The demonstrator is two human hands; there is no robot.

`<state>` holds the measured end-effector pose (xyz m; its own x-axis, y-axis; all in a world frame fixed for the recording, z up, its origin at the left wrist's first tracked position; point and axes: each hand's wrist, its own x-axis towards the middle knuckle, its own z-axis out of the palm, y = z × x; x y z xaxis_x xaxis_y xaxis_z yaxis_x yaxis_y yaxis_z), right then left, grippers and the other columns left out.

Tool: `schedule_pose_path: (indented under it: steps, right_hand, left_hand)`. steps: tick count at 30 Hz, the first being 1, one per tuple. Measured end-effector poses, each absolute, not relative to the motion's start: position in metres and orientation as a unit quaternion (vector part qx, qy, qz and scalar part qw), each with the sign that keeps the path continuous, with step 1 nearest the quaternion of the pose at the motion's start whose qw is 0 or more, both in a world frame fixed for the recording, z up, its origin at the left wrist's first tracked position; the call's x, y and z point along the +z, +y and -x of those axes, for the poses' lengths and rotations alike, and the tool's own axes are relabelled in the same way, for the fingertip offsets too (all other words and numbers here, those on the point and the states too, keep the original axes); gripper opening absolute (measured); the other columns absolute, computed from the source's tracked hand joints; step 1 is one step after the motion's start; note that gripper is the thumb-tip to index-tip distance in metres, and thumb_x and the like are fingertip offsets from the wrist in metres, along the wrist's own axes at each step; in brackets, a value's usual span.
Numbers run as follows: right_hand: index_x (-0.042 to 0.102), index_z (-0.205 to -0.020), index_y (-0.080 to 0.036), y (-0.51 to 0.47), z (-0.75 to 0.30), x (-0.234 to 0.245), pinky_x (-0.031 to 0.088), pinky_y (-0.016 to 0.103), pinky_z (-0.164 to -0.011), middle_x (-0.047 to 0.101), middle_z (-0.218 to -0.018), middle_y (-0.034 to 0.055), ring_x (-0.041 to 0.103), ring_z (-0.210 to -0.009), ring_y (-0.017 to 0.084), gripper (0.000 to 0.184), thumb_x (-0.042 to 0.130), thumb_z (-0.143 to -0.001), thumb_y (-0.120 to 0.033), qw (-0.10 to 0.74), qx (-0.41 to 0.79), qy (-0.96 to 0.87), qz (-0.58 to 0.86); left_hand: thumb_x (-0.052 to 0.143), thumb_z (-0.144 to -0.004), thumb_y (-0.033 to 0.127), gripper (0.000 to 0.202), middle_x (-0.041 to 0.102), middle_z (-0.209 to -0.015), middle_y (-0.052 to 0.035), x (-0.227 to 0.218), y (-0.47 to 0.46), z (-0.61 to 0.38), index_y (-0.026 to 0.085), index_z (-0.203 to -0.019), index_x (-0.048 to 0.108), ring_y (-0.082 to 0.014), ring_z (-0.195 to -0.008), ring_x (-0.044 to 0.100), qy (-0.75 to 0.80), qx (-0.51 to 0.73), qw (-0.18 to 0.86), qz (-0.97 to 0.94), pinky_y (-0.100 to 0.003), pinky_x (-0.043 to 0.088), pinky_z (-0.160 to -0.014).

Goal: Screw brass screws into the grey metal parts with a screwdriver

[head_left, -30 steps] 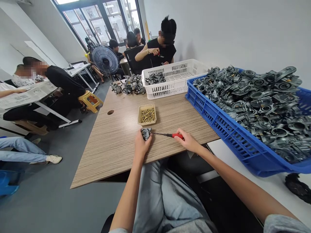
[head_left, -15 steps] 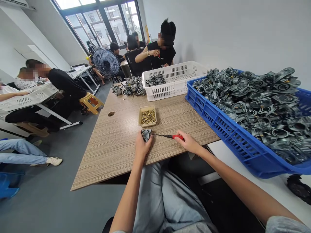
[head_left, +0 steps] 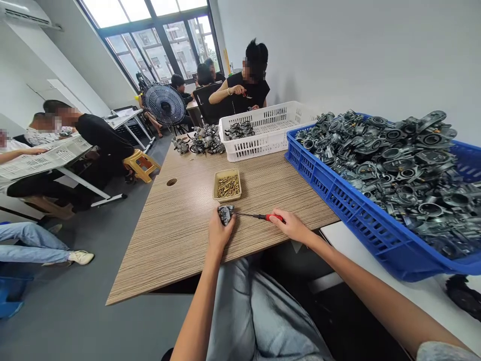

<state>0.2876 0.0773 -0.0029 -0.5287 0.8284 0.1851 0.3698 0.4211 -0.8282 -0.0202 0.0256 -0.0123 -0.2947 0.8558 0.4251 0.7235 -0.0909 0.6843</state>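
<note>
My left hand is closed around a small grey metal casting, which looks like a carburetor body, just above the table near its front edge. In my right hand is a screwdriver with a red and black handle, held level. Its thin shaft points left, and the tip meets the right side of the casting by my left thumb; the exact contact is too small to make out. Just beyond the casting stands a square beige tray of small brass-coloured parts.
A blue crate heaped with grey castings stands at the right. Behind the tray are a white crate and a pile of castings on the wooden table. Across it a co-worker sits; a fan stands beyond.
The view has tilted up slightly, so everything appears a little lower. Both hands keep their hold, and the screwdriver tip stays at the casting's right side.
</note>
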Motion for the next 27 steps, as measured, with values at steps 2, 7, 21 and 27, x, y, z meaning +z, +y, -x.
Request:
schedule_pose_path:
  steps: [2, 7, 21, 27]
  right_hand:
    - [0.055, -0.090, -0.026, 0.0764, -0.2883, -0.0015, 0.036, 0.032, -0.070, 0.058, -0.076, -0.0031, 0.051, -0.070, 0.019, 0.035, 0.053, -0.109, -0.056, 0.304, 0.385, -0.786, 0.376]
    - [0.054, -0.104, -0.027, 0.0770, -0.2906, -0.0030, 0.041, 0.032, -0.073, 0.065, -0.086, -0.0020, 0.055, -0.075, 0.020, 0.025, 0.064, -0.100, -0.049, 0.316, 0.384, -0.779, 0.381]
    - [0.051, -0.095, -0.027, 0.0747, -0.2893, 0.0029, 0.037, 0.032, -0.072, 0.059, -0.082, -0.0029, 0.051, -0.074, 0.019, 0.027, 0.061, -0.102, -0.051, 0.303, 0.389, -0.780, 0.385]
    - [0.048, -0.084, -0.027, 0.0742, -0.2874, 0.0034, 0.034, 0.033, -0.070, 0.052, -0.074, -0.0030, 0.049, -0.070, 0.019, 0.040, 0.048, -0.110, -0.057, 0.288, 0.382, -0.791, 0.381]
  left_hand:
    - [0.077, -0.098, 0.042, 0.034, 0.077, -0.109, -0.0096, -0.0123, 0.0258, 0.0206, 0.024, -0.122, 0.062, -0.0289, -0.101, 0.075, 0.670, 0.443, 0.073, -0.591, -0.045, 0.060, -0.095]
    - [0.076, -0.098, 0.041, 0.035, 0.076, -0.107, -0.0092, -0.0117, 0.0257, 0.0205, 0.023, -0.124, 0.062, -0.0284, -0.099, 0.074, 0.667, 0.444, 0.068, -0.595, -0.044, 0.060, -0.093]
    - [0.074, -0.097, 0.041, 0.037, 0.076, -0.111, -0.0103, -0.0147, 0.0264, 0.0202, 0.021, -0.126, 0.063, -0.0280, -0.100, 0.073, 0.652, 0.464, 0.066, -0.596, -0.043, 0.060, -0.095]
    - [0.074, -0.098, 0.045, 0.040, 0.076, -0.112, -0.0105, -0.0163, 0.0262, 0.0208, 0.022, -0.128, 0.064, -0.0288, -0.103, 0.073, 0.652, 0.466, 0.061, -0.595, -0.045, 0.060, -0.098]
